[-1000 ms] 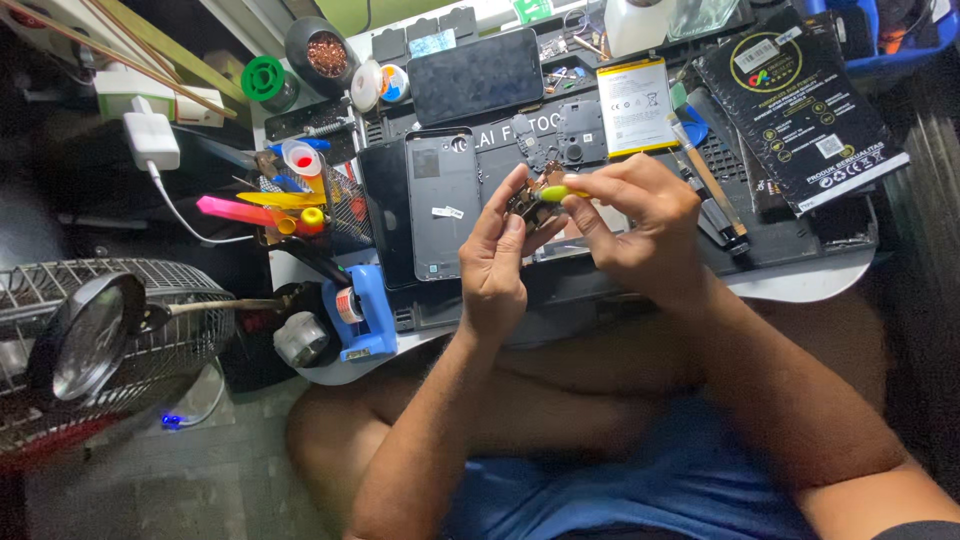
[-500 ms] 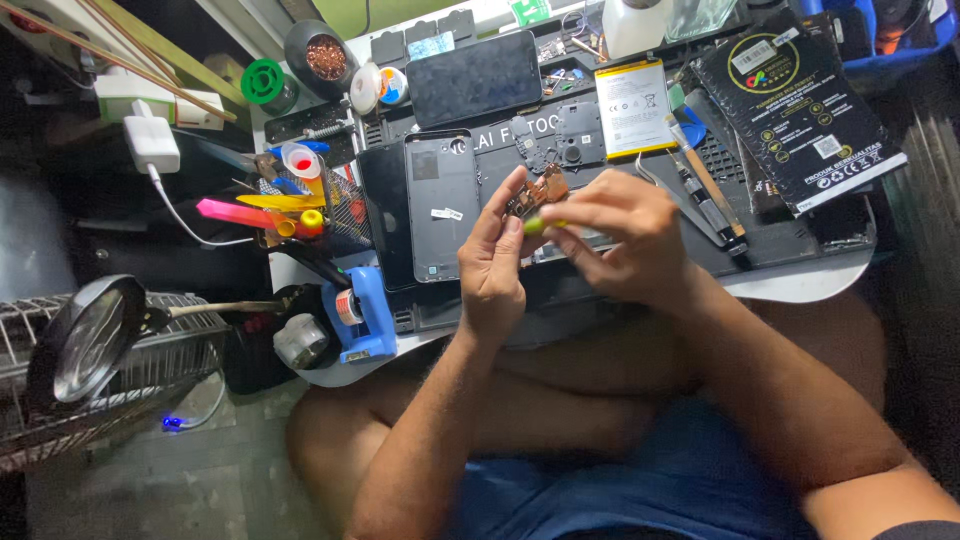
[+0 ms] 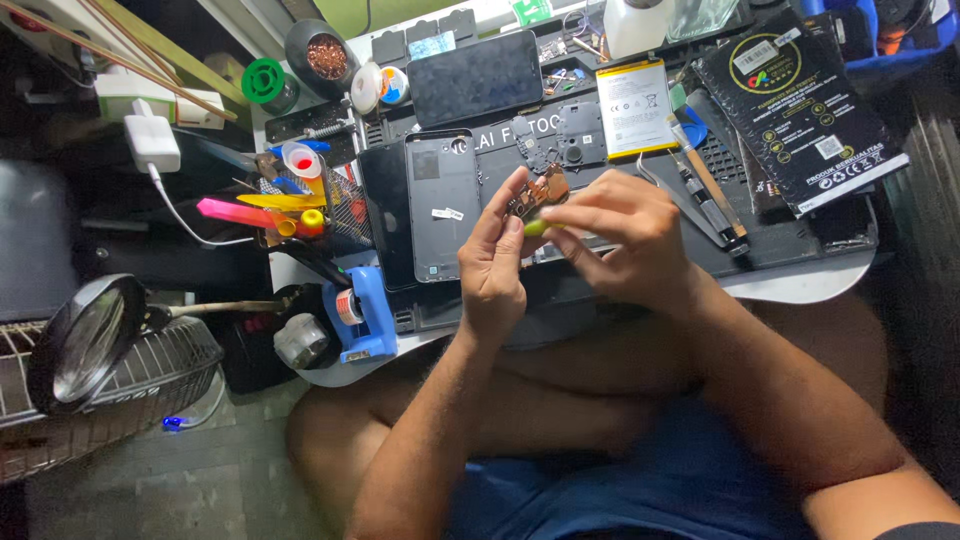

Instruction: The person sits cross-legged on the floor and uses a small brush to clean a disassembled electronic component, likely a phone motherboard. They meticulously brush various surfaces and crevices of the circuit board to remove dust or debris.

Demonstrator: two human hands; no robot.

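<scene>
My left hand (image 3: pixel 497 262) pinches a small brown circuit board (image 3: pixel 541 189) between thumb and fingers, held upright over the dark work mat (image 3: pixel 800 235). My right hand (image 3: pixel 620 235) grips a thin tool with a yellow-green handle (image 3: pixel 535 227), its tip at the board. Both hands hover just in front of an opened phone frame (image 3: pixel 553 138) and a grey phone back cover (image 3: pixel 441 205) lying on the mat.
A yellow-edged phone battery (image 3: pixel 635 108), a dark phone screen (image 3: pixel 476 77), screwdrivers (image 3: pixel 708 195), a black printed package (image 3: pixel 800 100) and a blue tape dispenser (image 3: pixel 362 315) lie around. A mesh pen holder (image 3: pixel 300 205), magnifier (image 3: pixel 85 340) and fan guard (image 3: pixel 150 395) stand left.
Both hands with the board and tool have shifted slightly down and left over the mat; the grips are unchanged.
</scene>
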